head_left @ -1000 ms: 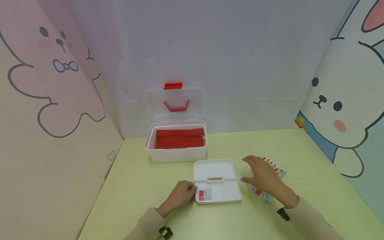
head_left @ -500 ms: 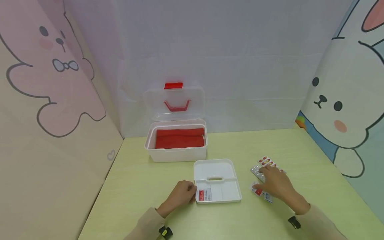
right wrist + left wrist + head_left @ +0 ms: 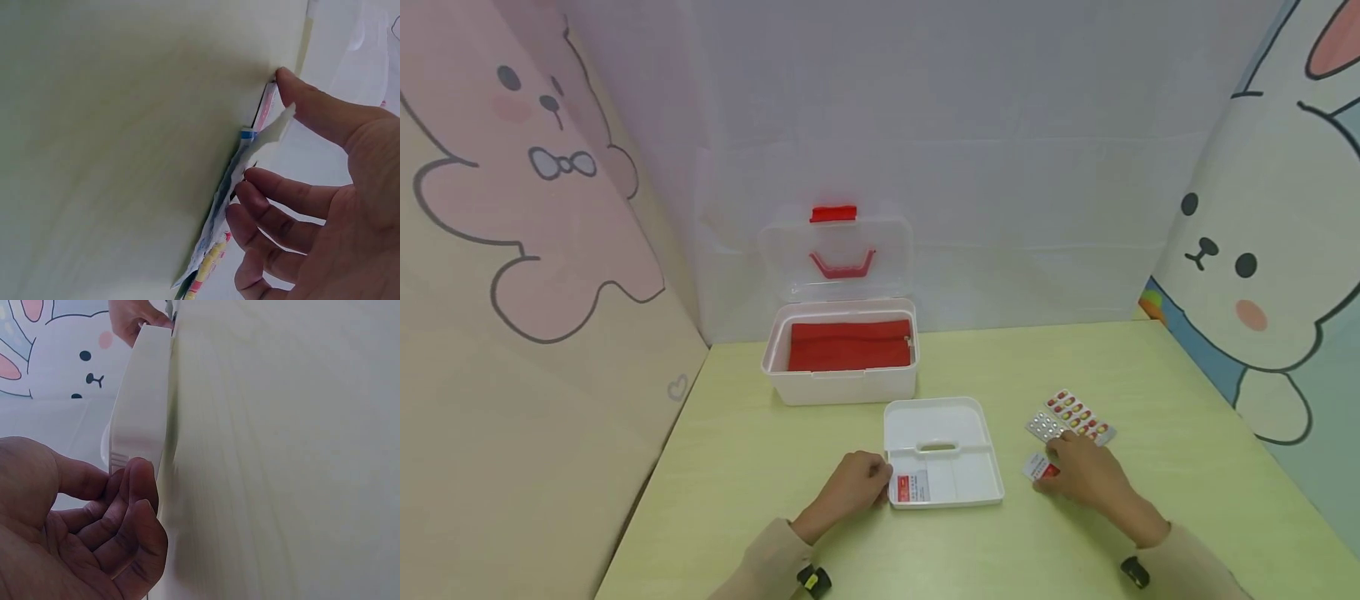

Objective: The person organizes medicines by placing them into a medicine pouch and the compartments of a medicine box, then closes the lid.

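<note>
A shallow white plastic tray (image 3: 972, 475) with a slot handle lies in the middle of the table; a red-and-white packet (image 3: 913, 487) sits in its near left compartment. My left hand (image 3: 852, 482) holds the tray's near left corner, thumb at the rim and fingers curled against the side. Over at the right, my right hand (image 3: 1086, 471) reaches down over small packets, thumb and fingertips apart. Another red-and-white packet (image 3: 1036, 467) lies between them, partly hidden. A pale wrapper (image 3: 269, 137) stands up between the thumb and fingers. A silver blister pack (image 3: 1043, 426) lies just beyond the fingertips.
A blister pack of red-and-yellow capsules (image 3: 1075, 410) lies beside the silver one. Behind the tray stands a white box (image 3: 850, 387) with its clear lid (image 3: 790, 258) raised, holding a red zipped pouch (image 3: 848, 346). Cartoon-printed cloths hang at both sides.
My right hand has come down and nearer from above the blister packs to the small packets. Both blister packs are more visible. My left hand stays at the tray corner.
</note>
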A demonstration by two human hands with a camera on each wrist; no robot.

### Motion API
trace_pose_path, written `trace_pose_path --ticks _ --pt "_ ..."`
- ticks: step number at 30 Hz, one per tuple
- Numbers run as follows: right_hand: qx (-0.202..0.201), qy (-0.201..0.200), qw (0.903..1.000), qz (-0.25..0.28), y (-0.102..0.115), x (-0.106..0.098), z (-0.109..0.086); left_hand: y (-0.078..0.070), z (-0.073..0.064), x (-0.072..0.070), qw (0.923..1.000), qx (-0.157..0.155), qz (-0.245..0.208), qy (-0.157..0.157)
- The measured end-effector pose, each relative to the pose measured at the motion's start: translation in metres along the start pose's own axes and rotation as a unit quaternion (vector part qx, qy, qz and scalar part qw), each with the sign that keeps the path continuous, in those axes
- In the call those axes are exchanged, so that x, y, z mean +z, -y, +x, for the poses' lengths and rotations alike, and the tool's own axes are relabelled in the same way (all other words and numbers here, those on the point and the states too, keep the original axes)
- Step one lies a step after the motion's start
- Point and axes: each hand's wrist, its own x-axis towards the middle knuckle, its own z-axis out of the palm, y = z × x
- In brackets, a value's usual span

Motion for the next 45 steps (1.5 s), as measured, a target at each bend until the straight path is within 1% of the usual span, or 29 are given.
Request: trace_pose_path --ticks 4,12,17,21,31,34,37,41,45 --pt "0.000 0.000 1.0000 0.004 0.001 0.002 0.000 0.001 0.000 0.000 1.0000 0.006 0.002 -0.003" --pt "0.009 0.014 0.9988 0.046 0.002 0.004 0.001 0.003 0.001 0.001 1.0000 0.001 -0.003 -0.002" --pt "0.014 0.015 0.9970 0.075 0.003 0.007 0.002 0.004 0.001 0.001 1.0000 0.005 -0.007 0.000" --pt "0.008 -0.005 0.9957 0.092 0.004 0.009 0.002 0.004 0.000 0.001 1.0000 0.005 -0.008 -0.001" --pt "-0.020 -0.069 0.9938 0.084 0.004 0.009 0.003 0.004 0.000 0.001 0.9999 0.009 -0.005 -0.004" --pt "-0.030 -0.102 0.9902 0.090 0.003 0.007 0.004 0.003 -0.001 0.001 0.9999 0.010 -0.006 -0.006" --pt "-0.028 -0.130 0.9862 0.099 0.003 0.004 0.006 0.001 -0.002 0.000 0.9999 0.009 -0.006 -0.008" --pt "-0.018 -0.142 0.9823 0.122 0.006 -0.002 0.007 -0.002 -0.003 -0.001 0.9999 0.005 -0.007 -0.008" --pt "-0.027 -0.154 0.9785 0.135 0.007 -0.011 0.011 -0.002 -0.003 -0.002 0.9999 0.005 -0.008 -0.007"
